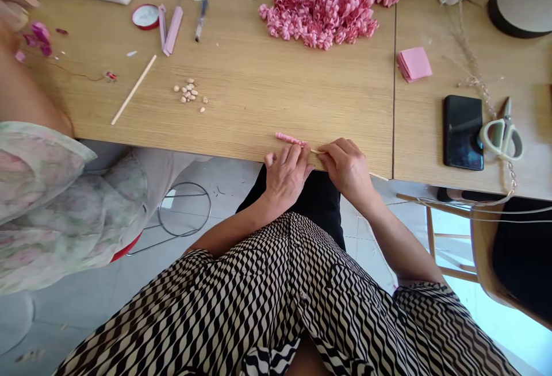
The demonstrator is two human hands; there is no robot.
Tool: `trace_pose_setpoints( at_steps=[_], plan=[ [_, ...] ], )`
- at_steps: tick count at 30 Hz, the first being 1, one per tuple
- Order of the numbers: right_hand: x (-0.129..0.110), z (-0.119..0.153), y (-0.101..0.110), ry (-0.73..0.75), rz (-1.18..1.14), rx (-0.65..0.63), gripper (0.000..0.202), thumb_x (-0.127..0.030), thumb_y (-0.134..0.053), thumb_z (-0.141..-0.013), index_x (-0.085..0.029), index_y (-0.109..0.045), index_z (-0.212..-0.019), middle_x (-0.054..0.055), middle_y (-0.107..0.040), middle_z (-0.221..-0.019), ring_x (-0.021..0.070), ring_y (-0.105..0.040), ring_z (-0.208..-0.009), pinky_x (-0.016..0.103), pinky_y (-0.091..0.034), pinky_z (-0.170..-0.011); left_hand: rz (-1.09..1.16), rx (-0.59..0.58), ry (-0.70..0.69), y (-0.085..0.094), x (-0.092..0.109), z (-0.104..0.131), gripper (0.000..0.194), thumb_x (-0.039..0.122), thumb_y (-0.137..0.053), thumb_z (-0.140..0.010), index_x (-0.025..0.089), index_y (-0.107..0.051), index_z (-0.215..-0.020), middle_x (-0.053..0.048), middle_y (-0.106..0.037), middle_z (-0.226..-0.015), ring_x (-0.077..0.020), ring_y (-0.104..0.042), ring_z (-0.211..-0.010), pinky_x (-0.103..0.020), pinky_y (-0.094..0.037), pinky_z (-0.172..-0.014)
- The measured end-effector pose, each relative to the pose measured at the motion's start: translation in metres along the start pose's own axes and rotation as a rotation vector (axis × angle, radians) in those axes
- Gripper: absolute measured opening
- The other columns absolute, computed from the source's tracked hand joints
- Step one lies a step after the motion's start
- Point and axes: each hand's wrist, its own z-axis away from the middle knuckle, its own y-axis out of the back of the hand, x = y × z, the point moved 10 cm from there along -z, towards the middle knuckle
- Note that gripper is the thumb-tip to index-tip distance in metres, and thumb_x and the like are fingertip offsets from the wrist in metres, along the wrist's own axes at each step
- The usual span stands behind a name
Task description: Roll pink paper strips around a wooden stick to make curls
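At the table's front edge, a thin wooden stick (379, 176) runs under my hands. A pink, ridged paper piece (290, 138) sits at its left end, apparently scrunched around it. My left hand (287, 172) is closed with thumb and fingertips on the right part of this pink piece. Just to the right, my right hand (347, 166) pinches the pale stick, with a short bare length showing between the two hands. The stick's far end sticks out past my right hand along the edge. My fingers partly hide where paper and stick meet.
Curled pink paper flowers (325, 5) are heaped at the back. Pink paper squares (414, 64), a black phone (463, 131) and scissors (502, 139) lie right. Leftward are nuts or beads (188, 91), another stick (134, 89), tape (145, 16) and a co-worker's arm (32, 85).
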Motion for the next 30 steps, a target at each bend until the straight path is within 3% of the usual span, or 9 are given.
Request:
trace_pose_setpoints(
  at_steps=[30],
  plan=[
    [0.0082,-0.0034,0.0001,-0.047,-0.088,0.015,0.022,-0.027,-0.047,-0.092,-0.019,-0.068,-0.095,0.009,-0.066,-0.088,0.0215,-0.057,-0.084,0.038,-0.047,-0.077,0.067,-0.021,0.030,-0.0029,-0.0045,-0.0017,0.044,0.039,-0.039,-0.100,0.021,-0.048,-0.139,-0.012,-0.062,-0.111,-0.0274,-0.054,-0.103,-0.042,-0.036,-0.085]
  ],
)
